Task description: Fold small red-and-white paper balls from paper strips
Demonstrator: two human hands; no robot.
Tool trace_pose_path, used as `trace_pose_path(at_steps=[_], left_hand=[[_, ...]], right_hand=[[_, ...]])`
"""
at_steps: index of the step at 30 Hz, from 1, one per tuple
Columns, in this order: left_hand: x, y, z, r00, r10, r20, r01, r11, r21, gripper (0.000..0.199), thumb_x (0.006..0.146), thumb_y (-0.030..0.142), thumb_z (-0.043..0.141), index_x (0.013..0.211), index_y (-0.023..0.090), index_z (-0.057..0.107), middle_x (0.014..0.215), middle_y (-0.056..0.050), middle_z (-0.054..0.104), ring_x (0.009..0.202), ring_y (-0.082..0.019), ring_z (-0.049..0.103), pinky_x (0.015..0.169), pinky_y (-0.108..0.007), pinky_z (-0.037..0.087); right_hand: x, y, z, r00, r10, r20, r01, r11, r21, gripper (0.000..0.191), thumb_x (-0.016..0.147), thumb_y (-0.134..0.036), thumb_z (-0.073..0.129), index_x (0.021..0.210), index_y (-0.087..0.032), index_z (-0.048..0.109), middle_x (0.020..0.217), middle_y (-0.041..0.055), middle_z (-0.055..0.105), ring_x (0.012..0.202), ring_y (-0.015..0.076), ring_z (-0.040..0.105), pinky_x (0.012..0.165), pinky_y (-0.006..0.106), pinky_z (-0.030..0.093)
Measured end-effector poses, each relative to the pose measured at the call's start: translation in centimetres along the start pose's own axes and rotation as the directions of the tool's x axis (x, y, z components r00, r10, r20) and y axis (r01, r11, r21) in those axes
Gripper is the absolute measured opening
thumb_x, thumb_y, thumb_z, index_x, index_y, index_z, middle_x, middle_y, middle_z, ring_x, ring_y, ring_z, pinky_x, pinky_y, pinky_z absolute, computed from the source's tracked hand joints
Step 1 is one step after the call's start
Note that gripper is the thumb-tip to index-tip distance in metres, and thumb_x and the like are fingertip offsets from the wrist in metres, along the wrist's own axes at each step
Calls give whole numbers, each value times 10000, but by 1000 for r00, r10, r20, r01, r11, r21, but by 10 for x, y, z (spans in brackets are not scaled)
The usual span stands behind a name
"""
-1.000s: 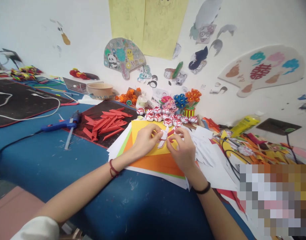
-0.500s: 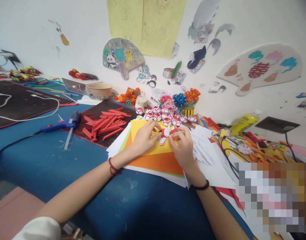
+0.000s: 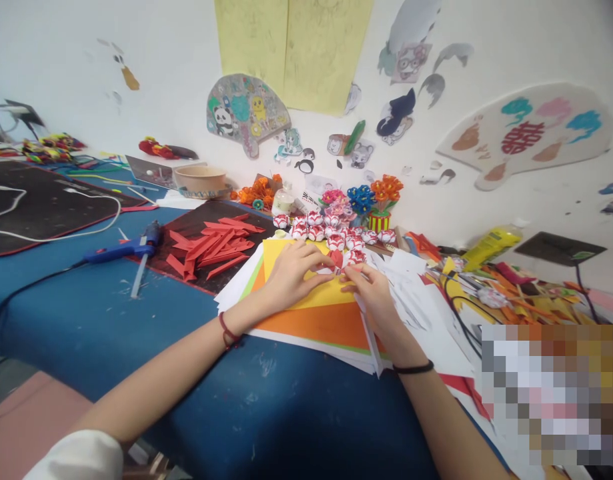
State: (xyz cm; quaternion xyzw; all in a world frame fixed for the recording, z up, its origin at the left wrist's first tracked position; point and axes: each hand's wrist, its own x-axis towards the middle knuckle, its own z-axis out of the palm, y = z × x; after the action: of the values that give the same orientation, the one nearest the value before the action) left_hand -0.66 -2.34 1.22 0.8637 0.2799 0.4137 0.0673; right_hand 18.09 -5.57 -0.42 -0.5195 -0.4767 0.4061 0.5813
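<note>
Between my two hands, above a yellow sheet (image 3: pixel 306 298), is a small red and white folded paper piece (image 3: pixel 336 261). My left hand (image 3: pixel 292 272) has its thumb and fingertips at the left side of the piece. From the right, the fingers of my right hand (image 3: pixel 370 291) pinch its lower right part. My fingertips partly cover the piece. Right behind it stand several red and white paper balls (image 3: pixel 315 233). Red folded strips (image 3: pixel 213 245) lie in a pile on a dark mat left of the sheets.
A blue glue gun (image 3: pixel 119 251) with a cable lies at the left. Paper flowers (image 3: pixel 360 199) and a round bowl (image 3: pixel 200 181) stand by the wall. White sheets, paper scraps and a yellow bottle (image 3: pixel 491 247) are at the right.
The paper piece has turned, so its red part faces up and its white strips no longer stick out below. My right hand has shifted slightly, and my left fingers are straighter.
</note>
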Motion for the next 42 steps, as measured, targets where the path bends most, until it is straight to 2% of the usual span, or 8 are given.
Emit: trace_pose_path(at_steps=[15,21,23,26,28,31,34,42], left_hand=[[-3,7,0,998,65,-9,-61,968,243,213,957,250,461,1011,201,661,932,-52,673,887,-197,502,779,-360,293],[-6,9,7,996,14,-90,11,962,274,147,937,241,480,895,185,609,874,-44,658,858,-199,487,769,-363,287],[-7,7,9,995,23,-92,5,955,296,179,950,248,460,852,179,594,829,-43,649,827,-194,481,752,-360,284],[-9,4,13,995,41,-90,-8,940,341,230,954,252,440,780,176,569,761,-39,625,775,-184,465,727,-358,274],[-10,3,15,996,43,-77,-13,934,357,239,953,255,436,768,177,566,745,-38,617,763,-182,461,720,-358,268],[-11,2,16,997,45,-59,-21,933,358,243,952,259,433,765,178,566,742,-38,614,772,-183,467,722,-358,267],[-11,2,16,997,63,-53,-40,932,360,245,953,256,437,761,174,565,736,-36,612,767,-178,471,717,-355,269],[-11,1,18,988,115,-100,-71,928,366,214,942,244,480,764,167,571,725,-17,609,741,-162,471,700,-343,280]], right_hand=[[4,9,-1,1000,12,13,-11,1000,-22,363,665,-506,761,737,-176,629,712,20,621,692,164,623,573,276,531],[5,12,-1,984,-173,34,176,956,-234,326,758,-504,691,720,-193,598,747,26,599,694,165,590,622,307,523],[3,10,-2,950,-311,-20,279,879,-387,291,781,-478,679,769,-195,613,858,48,603,749,176,593,647,315,513],[-1,3,-4,830,-554,-65,406,679,-611,280,777,-434,707,896,-200,611,979,70,582,817,197,581,689,336,500],[-3,-1,-5,749,-660,61,509,513,-691,229,817,-408,684,903,-210,606,925,58,599,835,209,569,744,355,484],[-4,-3,-7,675,-673,303,641,330,-693,154,906,-370,597,869,-224,629,846,44,653,834,215,565,782,363,457],[-4,-2,-8,638,-667,385,689,272,-672,156,939,-333,557,896,-222,659,870,44,696,818,209,575,767,356,455],[-1,-2,-8,557,-717,418,761,240,-603,129,939,-251,571,942,-202,690,909,45,728,841,197,619,758,333,477]])
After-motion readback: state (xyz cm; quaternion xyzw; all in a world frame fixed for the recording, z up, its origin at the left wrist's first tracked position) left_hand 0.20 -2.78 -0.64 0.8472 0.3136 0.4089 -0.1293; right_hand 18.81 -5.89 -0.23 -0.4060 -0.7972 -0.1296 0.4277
